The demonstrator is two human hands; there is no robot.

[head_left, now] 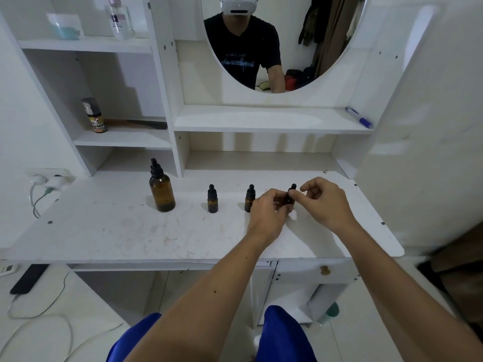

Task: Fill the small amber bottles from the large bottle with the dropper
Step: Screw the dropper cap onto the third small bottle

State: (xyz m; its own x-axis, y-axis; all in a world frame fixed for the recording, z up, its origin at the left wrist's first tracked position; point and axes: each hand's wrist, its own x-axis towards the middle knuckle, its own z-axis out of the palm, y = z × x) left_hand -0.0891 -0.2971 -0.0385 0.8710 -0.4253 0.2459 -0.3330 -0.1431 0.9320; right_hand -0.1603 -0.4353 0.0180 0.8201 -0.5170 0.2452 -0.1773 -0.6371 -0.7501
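You look to be uncapping the first small amber glass bottle (289, 199): your left hand (266, 212) grips its body, your right hand (324, 202) pinches its black dropper cap (292, 189). Next, twist that cap off. Two more capped small bottles (212, 199) and the large amber dropper bottle (161, 188) stand untouched left of your left hand.

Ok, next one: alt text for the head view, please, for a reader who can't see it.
Both hands, left hand and right hand, hold the rightmost small amber bottle over a white vanity desk. Two more capped small bottles and a large amber dropper bottle stand in a row to the left, below an oval mirror.
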